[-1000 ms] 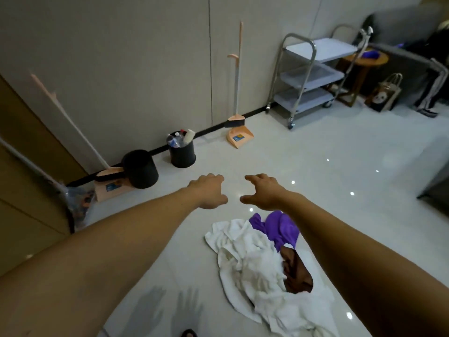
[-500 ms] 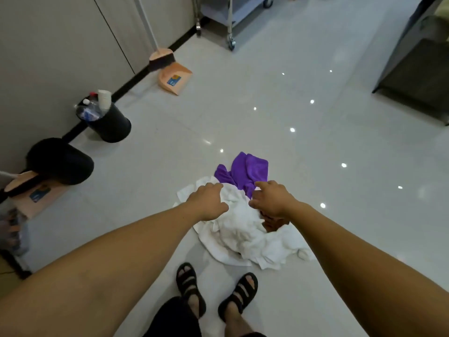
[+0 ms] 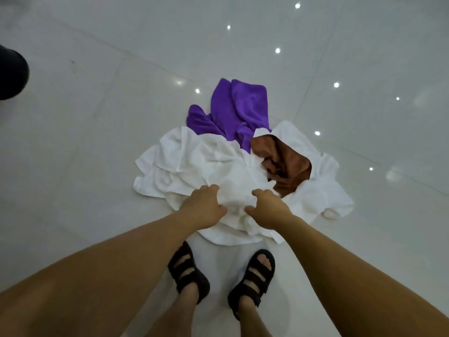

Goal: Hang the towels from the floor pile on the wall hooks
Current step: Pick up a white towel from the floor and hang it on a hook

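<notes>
Far left edge: dark rounded object (image 3: pixel 12 71), cut off by the frame, possibly a bin, well apart from the pile.
Left hand (image 3: pixel 202 207): fingers curled into the white towel (image 3: pixel 194 161), gripping its near fold.
Pile: on the tiled floor (image 3: pixel 97 142), just beyond the sandals (image 3: pixel 188 271).
Purple towel (image 3: pixel 238 108): far side, partly under white.
Right hand (image 3: pixel 267 207): fingers curled, clutching the same bunched white fold.
Brown towel (image 3: pixel 284 161): right of centre, ringed by white cloth.

Towel pile on the glossy floor (image 3: pixel 97 142) before you. A crumpled white cloth towel (image 3: pixel 194 161) forms the broad base and near side, its near folds bunched in your left hand (image 3: pixel 202 207) and right hand (image 3: pixel 267 209). A folded purple cloth towel (image 3: pixel 238 110) lies at the far edge, and a rumpled brown cloth towel (image 3: pixel 284 161) nests right of centre.
</notes>
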